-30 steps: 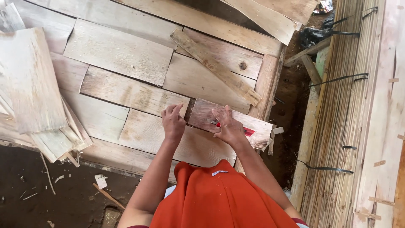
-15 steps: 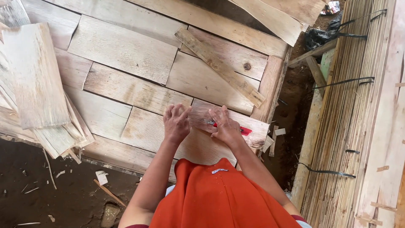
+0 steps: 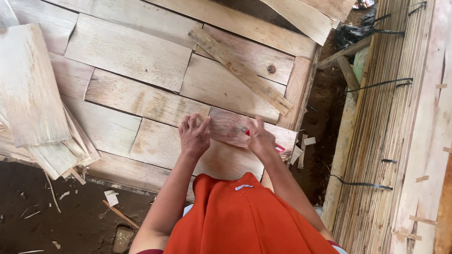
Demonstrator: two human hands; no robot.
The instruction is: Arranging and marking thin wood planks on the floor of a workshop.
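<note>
A wide bed of pale wooden boards (image 3: 127,49) is being laid flat, edge to edge, across the upper and middle parts of the view, and by the look of it most of this surface is already being covered; only the near edge, at about 6 o'clock, seems to be awaiting more pieces. At 3 o'clock, tied bundles of thin strips (image 3: 391,122) are being kept beside the bed. At 9 o'clock, a loose stack of veneer sheets (image 3: 33,94) is being stored, well apart from the hands. A narrow slat (image 3: 240,70) is lying slantwise over the boards at 12 o'clock.

The reddish-streaked board (image 3: 230,127) is being held down between the two hands, just below the centre. The left hand (image 3: 194,134) is being pressed flat on its left end, fingers spread and pointing towards 12 o'clock, the forearm running back to 6 o'clock. The right hand (image 3: 260,138) is being held over its right part, with a small red tool (image 3: 246,132) apparently being pinched in the fingers; the exact grip cannot be told.
</note>
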